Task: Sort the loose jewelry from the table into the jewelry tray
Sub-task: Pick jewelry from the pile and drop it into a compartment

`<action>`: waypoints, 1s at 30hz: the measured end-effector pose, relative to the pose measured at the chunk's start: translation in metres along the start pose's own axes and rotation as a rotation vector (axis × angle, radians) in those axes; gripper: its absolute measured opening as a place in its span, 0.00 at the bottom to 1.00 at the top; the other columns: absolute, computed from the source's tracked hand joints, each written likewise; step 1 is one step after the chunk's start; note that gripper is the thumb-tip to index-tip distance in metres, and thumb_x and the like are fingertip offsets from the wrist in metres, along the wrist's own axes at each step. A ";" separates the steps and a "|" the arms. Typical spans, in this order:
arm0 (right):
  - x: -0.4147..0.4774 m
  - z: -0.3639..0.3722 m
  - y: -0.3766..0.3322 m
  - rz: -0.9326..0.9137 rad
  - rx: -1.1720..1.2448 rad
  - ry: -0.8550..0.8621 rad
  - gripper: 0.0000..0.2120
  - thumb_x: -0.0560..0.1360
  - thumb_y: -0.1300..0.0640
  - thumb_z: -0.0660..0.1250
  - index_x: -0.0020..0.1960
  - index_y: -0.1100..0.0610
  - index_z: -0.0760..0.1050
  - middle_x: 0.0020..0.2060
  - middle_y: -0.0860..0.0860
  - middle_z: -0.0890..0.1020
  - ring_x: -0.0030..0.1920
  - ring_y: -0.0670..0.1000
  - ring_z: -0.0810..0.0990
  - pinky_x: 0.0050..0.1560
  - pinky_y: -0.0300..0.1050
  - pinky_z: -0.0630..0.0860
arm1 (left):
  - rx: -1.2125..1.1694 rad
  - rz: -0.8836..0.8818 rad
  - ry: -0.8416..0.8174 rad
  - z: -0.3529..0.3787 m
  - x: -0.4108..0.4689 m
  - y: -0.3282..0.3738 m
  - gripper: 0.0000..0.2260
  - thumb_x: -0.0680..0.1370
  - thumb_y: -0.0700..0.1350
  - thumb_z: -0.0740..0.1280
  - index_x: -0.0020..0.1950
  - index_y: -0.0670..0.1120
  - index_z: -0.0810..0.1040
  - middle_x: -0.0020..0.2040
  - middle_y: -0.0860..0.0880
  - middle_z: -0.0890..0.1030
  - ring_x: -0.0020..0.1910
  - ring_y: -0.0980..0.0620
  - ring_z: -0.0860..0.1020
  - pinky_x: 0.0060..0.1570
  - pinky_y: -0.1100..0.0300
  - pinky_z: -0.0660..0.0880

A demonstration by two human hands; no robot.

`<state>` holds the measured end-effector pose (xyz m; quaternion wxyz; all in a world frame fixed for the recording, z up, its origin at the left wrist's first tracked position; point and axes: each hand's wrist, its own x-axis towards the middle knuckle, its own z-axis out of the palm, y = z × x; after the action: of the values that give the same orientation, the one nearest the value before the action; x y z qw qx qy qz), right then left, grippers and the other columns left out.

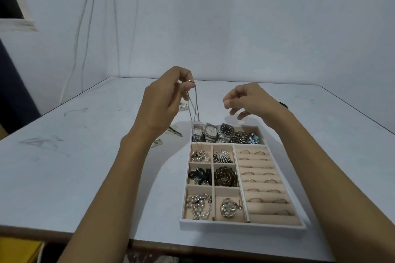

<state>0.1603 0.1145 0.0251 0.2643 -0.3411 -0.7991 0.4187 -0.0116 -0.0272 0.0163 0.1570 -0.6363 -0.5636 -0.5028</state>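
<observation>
While the table carries the whole work area, most of its surface is bare, and the jewelry tray sits near its front edge, right of centre. The tray's long far compartment holds three watches and a heap of metal pieces; six small square compartments on the left are each occupied, and the ring rolls on the right carry rings in most slots. The left hand is raised above the tray's far left corner, thumb and fingers pinched shut on a thin silver chain, which hangs doubled in a loop just above the watch compartment. The right hand hovers beside it, fingers loosely curled and holding nothing. A few loose silver pieces lie on the table left of the tray, partly hidden by the left forearm. In my judgement the chain is the item in hand: it should be lowered slowly so that it coils rather than tangles, the free hand guiding the hanging loop clear of the watches and dividers.
</observation>
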 end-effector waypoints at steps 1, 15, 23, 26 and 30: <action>-0.001 0.001 -0.001 0.000 0.007 0.000 0.03 0.75 0.65 0.68 0.48 0.62 0.79 0.38 0.52 0.81 0.36 0.48 0.80 0.35 0.41 0.77 | -0.041 -0.002 0.012 0.001 0.001 0.001 0.05 0.82 0.45 0.59 0.48 0.47 0.72 0.36 0.53 0.78 0.37 0.56 0.78 0.40 0.63 0.74; -0.023 0.007 0.003 0.065 0.086 -0.019 0.03 0.76 0.63 0.68 0.48 0.61 0.79 0.39 0.53 0.82 0.36 0.48 0.80 0.30 0.37 0.77 | -0.513 -0.131 0.141 0.000 0.007 0.018 0.05 0.81 0.42 0.61 0.46 0.50 0.72 0.35 0.56 0.75 0.34 0.53 0.75 0.39 0.60 0.74; -0.032 0.008 0.002 0.042 0.073 -0.040 0.03 0.75 0.64 0.69 0.48 0.61 0.79 0.38 0.52 0.82 0.37 0.50 0.79 0.33 0.39 0.77 | -0.589 -0.111 0.179 -0.002 0.008 0.028 0.06 0.81 0.39 0.60 0.46 0.48 0.72 0.36 0.54 0.75 0.34 0.52 0.74 0.38 0.64 0.73; -0.034 0.009 0.003 0.029 0.023 -0.056 0.04 0.74 0.64 0.69 0.48 0.63 0.79 0.34 0.50 0.80 0.36 0.51 0.79 0.37 0.43 0.76 | -0.606 -0.113 0.186 -0.001 0.009 0.031 0.06 0.81 0.39 0.60 0.47 0.48 0.72 0.35 0.58 0.76 0.34 0.55 0.75 0.38 0.65 0.73; -0.035 0.010 0.003 0.018 0.004 -0.056 0.04 0.74 0.63 0.69 0.48 0.63 0.79 0.34 0.50 0.80 0.36 0.50 0.79 0.38 0.44 0.76 | -0.621 -0.120 0.171 0.002 0.008 0.032 0.06 0.81 0.39 0.60 0.47 0.48 0.72 0.35 0.58 0.76 0.34 0.55 0.74 0.38 0.64 0.73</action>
<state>0.1767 0.0839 0.0131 0.2387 -0.3359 -0.8021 0.4323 0.0167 -0.0316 0.0336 -0.0277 -0.5748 -0.4046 -0.7107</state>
